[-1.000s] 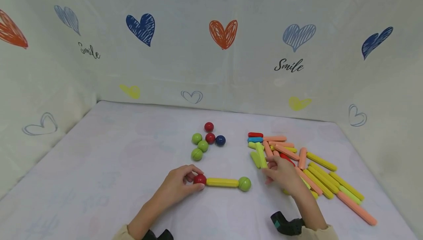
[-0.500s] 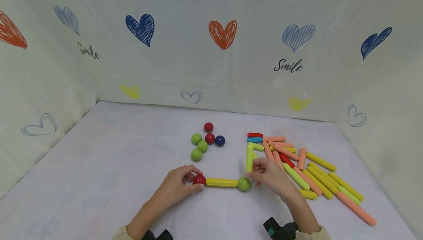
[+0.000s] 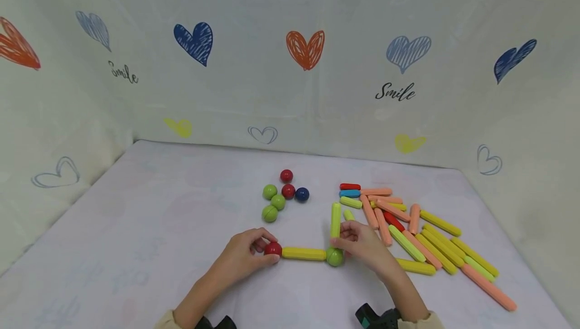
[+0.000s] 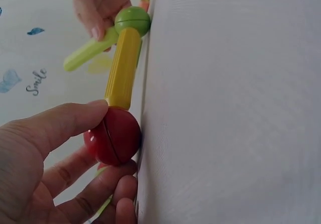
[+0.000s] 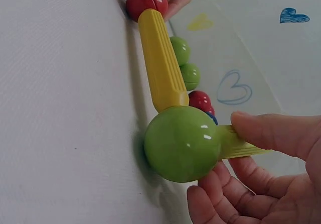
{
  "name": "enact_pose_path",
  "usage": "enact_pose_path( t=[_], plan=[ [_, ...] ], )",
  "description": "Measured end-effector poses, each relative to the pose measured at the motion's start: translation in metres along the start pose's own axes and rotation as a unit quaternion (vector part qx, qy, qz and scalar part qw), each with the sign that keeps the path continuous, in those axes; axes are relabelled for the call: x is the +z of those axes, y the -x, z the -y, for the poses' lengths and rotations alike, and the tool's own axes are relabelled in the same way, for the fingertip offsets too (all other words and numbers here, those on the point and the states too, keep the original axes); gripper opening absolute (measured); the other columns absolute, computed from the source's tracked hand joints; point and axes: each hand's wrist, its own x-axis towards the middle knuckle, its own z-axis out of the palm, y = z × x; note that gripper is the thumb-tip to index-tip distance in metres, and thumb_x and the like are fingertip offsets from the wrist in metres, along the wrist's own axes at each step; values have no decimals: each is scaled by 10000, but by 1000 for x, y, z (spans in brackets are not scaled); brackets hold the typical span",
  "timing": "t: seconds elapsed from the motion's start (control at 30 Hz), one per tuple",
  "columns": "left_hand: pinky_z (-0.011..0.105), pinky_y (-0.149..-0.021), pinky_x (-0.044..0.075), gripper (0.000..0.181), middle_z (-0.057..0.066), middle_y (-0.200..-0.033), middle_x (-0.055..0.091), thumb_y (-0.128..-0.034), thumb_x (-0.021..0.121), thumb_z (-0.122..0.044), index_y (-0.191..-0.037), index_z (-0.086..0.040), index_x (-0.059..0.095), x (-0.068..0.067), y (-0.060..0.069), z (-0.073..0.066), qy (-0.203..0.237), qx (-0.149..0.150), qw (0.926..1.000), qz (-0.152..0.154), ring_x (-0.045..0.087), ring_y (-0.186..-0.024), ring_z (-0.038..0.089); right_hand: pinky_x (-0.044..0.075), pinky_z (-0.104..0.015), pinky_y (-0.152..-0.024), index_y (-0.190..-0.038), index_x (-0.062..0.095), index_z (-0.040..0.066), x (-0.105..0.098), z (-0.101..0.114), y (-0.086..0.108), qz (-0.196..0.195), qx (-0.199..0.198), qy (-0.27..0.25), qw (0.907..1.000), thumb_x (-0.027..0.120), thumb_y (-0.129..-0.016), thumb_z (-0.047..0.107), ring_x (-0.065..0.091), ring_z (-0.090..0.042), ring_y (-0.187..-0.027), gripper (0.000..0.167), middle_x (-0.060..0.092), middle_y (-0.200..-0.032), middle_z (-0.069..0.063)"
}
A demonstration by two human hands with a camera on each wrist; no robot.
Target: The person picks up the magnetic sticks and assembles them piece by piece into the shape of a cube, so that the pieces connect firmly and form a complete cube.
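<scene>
On the white cloth (image 3: 136, 218), a smooth, glossy red ball (image 3: 273, 249) with a thin seam joins one end of a yellow rod (image 3: 304, 254), straight and finely ridged along its length; a rounded green ball (image 3: 334, 257), equally shiny, sits at the other end. The person's left hand (image 3: 242, 251) has its thumb and fingers curved round the red ball, spread only as wide as it. The right hand (image 3: 362, 243) pinches a light green rod (image 3: 335, 218) between thumb and bent fingers, its near end meeting the green ball; whether it is seated in a hole cannot be told. Farther back lie six loose balls: two loose red balls (image 3: 286, 176), three loose green balls (image 3: 278, 201) and one dark blue ball (image 3: 302, 194). To the right spreads a heap of slim sticks: one blue stick (image 3: 350, 193), two red sticks (image 3: 393, 221), eight salmon sticks (image 3: 369, 212), and several yellow sticks (image 3: 436, 252) and pale green sticks (image 3: 407, 242), partly overlapping.
</scene>
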Motion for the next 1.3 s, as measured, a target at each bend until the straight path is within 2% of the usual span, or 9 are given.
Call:
enact_pose_path(
  t=[0.1, 0.23, 0.33, 0.47, 0.6, 0.77, 0.97, 1.13, 1.3],
  plan=[
    [209, -656, 426, 261, -53, -818, 585, -742, 776, -248, -957, -187, 641, -1, 0, 1, 30, -11, 9999, 98, 497, -766, 121, 509, -266, -660, -1040, 595, 27, 3, -3, -2, 24, 72, -34, 10000, 723, -807, 229, 535, -144, -726, 333, 592, -841, -44],
    [219, -669, 415, 267, -53, -837, 573, -738, 778, -277, -946, -191, 634, -4, 0, 2, 60, -40, 9993, 374, 486, -798, 131, 453, -248, -627, -1036, 612, 34, 7, -5, -3, 94, 173, 53, 9998, 698, -828, 257, 521, -138, -693, 316, 599, -793, -25],
    [219, -674, 408, 265, -49, -841, 561, -745, 771, -298, -942, -196, 625, -7, 0, 5, 109, 34, 9978, 649, 477, -818, 142, 421, -249, -609, -1038, 618, 35, 8, -4, -2, 117, 278, 86, 9995, 696, -827, 275, 507, -143, -688, 329, 596, -780, -26],
    [205, -690, 419, 275, -51, -847, 560, -759, 756, -324, -954, -197, 610, -12, 1, 9, 201, 159, 9949, 980, 484, -834, 143, 439, -252, -614, -1044, 609, 23, 8, -2, 0, 204, 374, 17, 9991, 704, -820, 262, 507, -149, -695, 340, 586, -799, -40],
    [205, -727, 433, 290, -51, -865, 565, -764, 751, -334, -966, -190, 600, -15, 3, 13, 243, 259, 9925, 1167, 495, -854, 142, 447, -249, -616, -1043, 603, 15, 11, -1, 2, 296, 390, -74, 9988, 700, -822, 233, 505, -151, -689, 325, 572, -796, -46],
    [204, -741, 440, 299, -43, -881, 570, -770, 746, -329, -982, -174, 602, -18, 5, 13, 331, 331, 9917, 1200, 497, -866, 144, 439, -248, -608, -1035, 606, 20, 12, 0, 2, 254, 388, -77, 9989, 707, -817, 246, 500, -149, -682, 330, 569, -786, -43],
    [188, -733, 457, 243, -44, -873, 599, -845, 672, -333, -995, -150, 616, -19, 4, 15, 450, 523, 9908, 1164, 530, -826, 111, 454, -248, -608, -1047, 606, 20, 11, 0, 1, 246, 422, 9, 9988, 717, -809, 264, 506, -144, -675, 359, 574, -789, -43],
    [188, -707, 467, 196, -43, -850, 608, -895, 611, -311, -979, -135, 624, -21, -1, 13, 313, 614, 9918, 1076, 544, -788, 101, 453, -246, -607, -1052, 606, 20, 10, 0, 1, 223, 450, 85, 9987, 722, -804, 286, 506, -144, -678, 382, 573, -790, -42],
    [185, -658, 464, 156, -18, -811, 604, -894, 619, -236, -976, -105, 629, -29, -11, 9, 169, 637, 9946, 799, 538, -753, 129, 452, -246, -606, -1045, 609, 21, 9, -1, 0, 188, 450, 69, 9988, 725, -800, 286, 504, -141, -676, 379, 572, -786, -41]
  ],
)
